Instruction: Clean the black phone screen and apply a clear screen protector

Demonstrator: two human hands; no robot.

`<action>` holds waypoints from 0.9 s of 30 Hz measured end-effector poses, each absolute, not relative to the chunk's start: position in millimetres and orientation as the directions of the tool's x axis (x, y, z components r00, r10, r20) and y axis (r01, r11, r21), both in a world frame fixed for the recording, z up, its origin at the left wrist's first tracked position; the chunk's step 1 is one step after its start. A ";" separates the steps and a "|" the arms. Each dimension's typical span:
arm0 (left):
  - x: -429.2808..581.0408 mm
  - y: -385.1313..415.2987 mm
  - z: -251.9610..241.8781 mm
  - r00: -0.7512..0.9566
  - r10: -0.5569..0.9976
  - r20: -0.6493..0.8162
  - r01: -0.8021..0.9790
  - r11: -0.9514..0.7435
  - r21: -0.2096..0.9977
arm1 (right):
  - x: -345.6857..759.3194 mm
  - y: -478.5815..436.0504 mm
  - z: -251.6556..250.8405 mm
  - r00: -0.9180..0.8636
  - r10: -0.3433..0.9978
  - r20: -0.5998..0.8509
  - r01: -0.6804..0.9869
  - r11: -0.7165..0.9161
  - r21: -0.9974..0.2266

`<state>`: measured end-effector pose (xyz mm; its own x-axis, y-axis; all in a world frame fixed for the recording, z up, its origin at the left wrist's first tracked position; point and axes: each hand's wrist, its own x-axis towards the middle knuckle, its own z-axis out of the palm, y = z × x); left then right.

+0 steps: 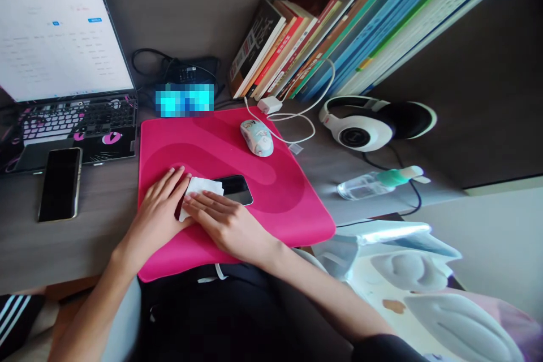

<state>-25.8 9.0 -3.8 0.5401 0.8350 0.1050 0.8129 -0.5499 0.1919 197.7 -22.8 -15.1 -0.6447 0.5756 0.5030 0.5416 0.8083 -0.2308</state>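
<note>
One phone (238, 189), white tissue (206, 185) on top, both hands at it

Phone lies on the pink mat (292, 184), center of frame, dark screen up. Tissue covers its middle; only the right end shows plainly. Right hand (231, 225): fingers pressed together, flat over the tissue, keeping hold of it; thumb out of sight. Left hand (163, 201): at the phone's left end, fingers stretched out, slightly parted; can't tell whether it grips the phone.

Progress (judgement): tissue-on-screen work looks under way, not finished, since tissue and both hands are on the phone. Right end of the screen lies bare of tissue; whether it's been gone over or is left to do, can't tell. Nothing shows the tissue put aside.

Around it: mouse (257, 138) above, on the mat; white adapter (270, 104) and cable by the mat's top edge. Spray bottle (360, 186) lies right of the mat, headphones (373, 133) above that. Books (275, 48) lean at upper right. Laptop (63, 39) upper left, second phone (60, 185) below it.

Hidden/unclear: phone's left end under hand and tissue; tissue's underside; laptop text too small; pixelated patch (184, 100) above the mat unreadable; books and laptop cut off by the frame; striped fabric (14, 317) lower left, mostly out of frame.
</note>
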 end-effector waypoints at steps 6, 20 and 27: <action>-25.3 11.1 -0.9 0.554 0.827 0.093 0.802 -0.560 0.208 | 197.8 -17.6 -9.8 -0.680 0.592 0.432 0.540 0.803 -0.252; -22.0 8.3 6.1 0.533 0.840 0.098 0.815 -0.541 0.208 | 251.6 -24.8 -10.1 -0.519 0.728 0.448 0.673 0.671 -0.311; -22.5 7.6 6.5 0.530 0.843 0.087 0.817 -0.536 0.211 | 269.6 -33.2 -12.2 -0.409 0.765 0.497 0.738 0.598 -0.313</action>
